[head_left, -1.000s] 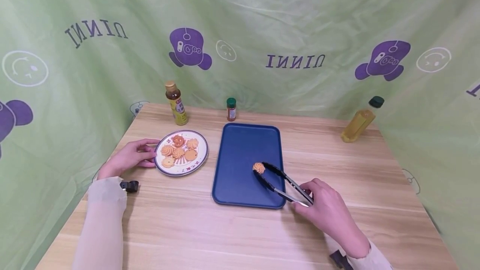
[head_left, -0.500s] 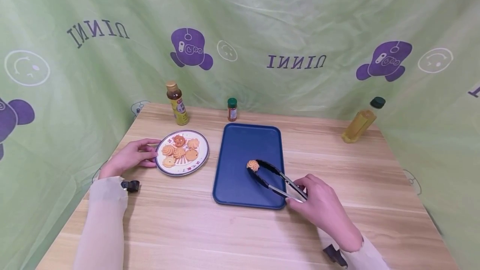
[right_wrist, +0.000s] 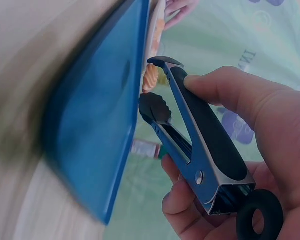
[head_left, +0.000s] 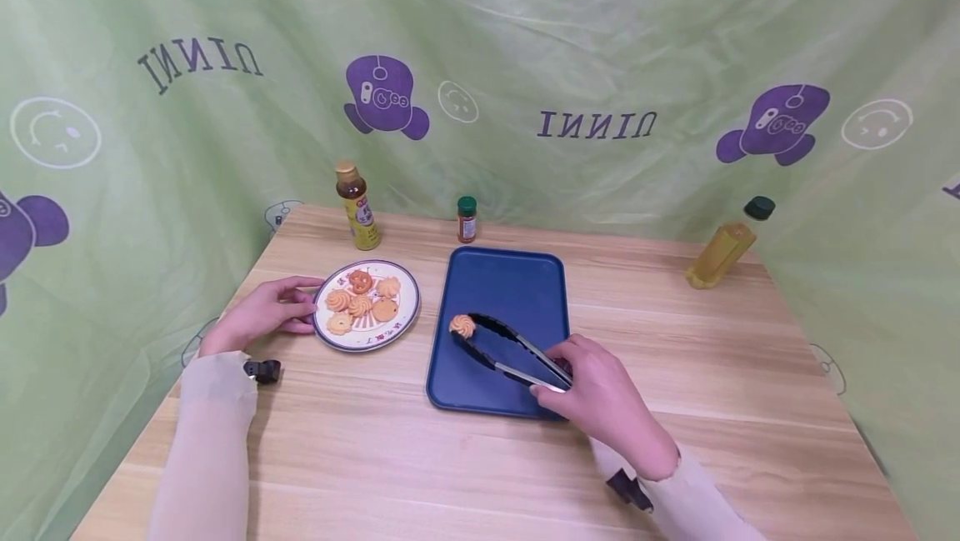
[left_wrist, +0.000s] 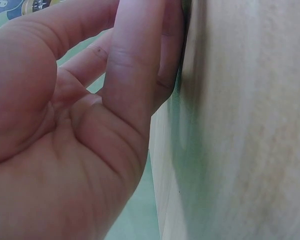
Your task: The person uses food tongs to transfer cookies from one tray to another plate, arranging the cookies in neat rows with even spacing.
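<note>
In the head view my right hand [head_left: 600, 383] grips a pair of tongs [head_left: 525, 355] with black tips and metal arms. The tips pinch a swirled cookie [head_left: 462, 326] above the left part of a dark blue tray [head_left: 502, 283]. The right wrist view shows thumb and fingers on either side of the tongs [right_wrist: 205, 125], with the cookie [right_wrist: 150, 77] at their far end. At the left, my left hand [head_left: 266, 312] holds the rim of a round white plate [head_left: 401, 312] bearing several cookies [head_left: 360, 306]. The left wrist view shows bent fingers [left_wrist: 135, 60]; the plate is hidden there.
A yellow-labelled bottle [head_left: 360, 212] stands behind the plate. Behind the tray is a small green-capped jar [head_left: 467, 220]. An oil bottle [head_left: 722, 253] stands at the back right of the wooden table [head_left: 390, 458]. Green printed cloth [head_left: 495, 41] surrounds the table.
My right hand has moved left across the tray, carrying the cookie in the tongs toward the plate. My left hand and the plate have stayed in place.
</note>
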`<control>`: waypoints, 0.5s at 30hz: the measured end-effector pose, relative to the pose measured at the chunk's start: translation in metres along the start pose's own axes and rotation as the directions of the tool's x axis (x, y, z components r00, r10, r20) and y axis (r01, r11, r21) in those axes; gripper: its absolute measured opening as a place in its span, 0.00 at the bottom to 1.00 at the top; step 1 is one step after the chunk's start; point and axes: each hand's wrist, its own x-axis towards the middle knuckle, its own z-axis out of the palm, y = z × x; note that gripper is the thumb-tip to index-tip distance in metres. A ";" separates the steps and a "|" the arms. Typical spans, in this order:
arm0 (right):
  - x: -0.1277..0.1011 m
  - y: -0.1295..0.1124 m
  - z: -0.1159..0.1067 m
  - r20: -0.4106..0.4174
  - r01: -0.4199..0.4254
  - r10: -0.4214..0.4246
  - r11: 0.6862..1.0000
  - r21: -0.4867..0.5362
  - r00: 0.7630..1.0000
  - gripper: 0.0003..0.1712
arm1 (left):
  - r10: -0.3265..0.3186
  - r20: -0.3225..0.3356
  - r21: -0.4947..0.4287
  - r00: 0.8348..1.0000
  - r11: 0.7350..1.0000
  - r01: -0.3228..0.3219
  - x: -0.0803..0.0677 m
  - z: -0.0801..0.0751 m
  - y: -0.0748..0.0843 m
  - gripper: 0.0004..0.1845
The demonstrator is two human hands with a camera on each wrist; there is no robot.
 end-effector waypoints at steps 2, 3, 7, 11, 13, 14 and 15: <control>0.005 -0.006 0.003 -0.002 0.026 -0.026 1.000 0.006 1.000 0.21 | 0.001 -0.002 -0.003 1.000 1.000 -0.001 -0.001 0.000 0.001 0.33; 0.007 -0.009 0.004 -0.002 0.038 -0.038 0.999 0.008 0.999 0.20 | 0.003 -0.004 -0.003 1.000 1.000 -0.003 -0.001 0.001 0.001 0.33; 0.015 -0.022 0.009 0.014 0.062 -0.063 0.998 0.016 0.998 0.21 | 0.009 -0.005 -0.003 1.000 1.000 -0.009 -0.001 0.000 0.001 0.33; 0.023 -0.034 0.014 0.024 0.088 -0.088 0.996 0.020 0.996 0.22 | -0.001 -0.002 -0.008 1.000 1.000 0.001 0.000 0.001 0.001 0.33; 0.028 -0.040 0.016 0.028 0.107 -0.108 0.994 0.021 0.994 0.22 | -0.007 -0.002 -0.002 1.000 1.000 0.007 0.000 0.001 0.000 0.34; 0.031 -0.042 0.017 0.032 0.116 -0.117 0.993 0.022 0.993 0.22 | -0.009 -0.002 0.002 1.000 1.000 0.009 0.000 0.000 0.000 0.34; 0.033 -0.045 0.019 0.036 0.125 -0.125 0.992 0.024 0.991 0.23 | -0.011 -0.003 0.003 1.000 1.000 0.011 0.001 0.000 0.000 0.34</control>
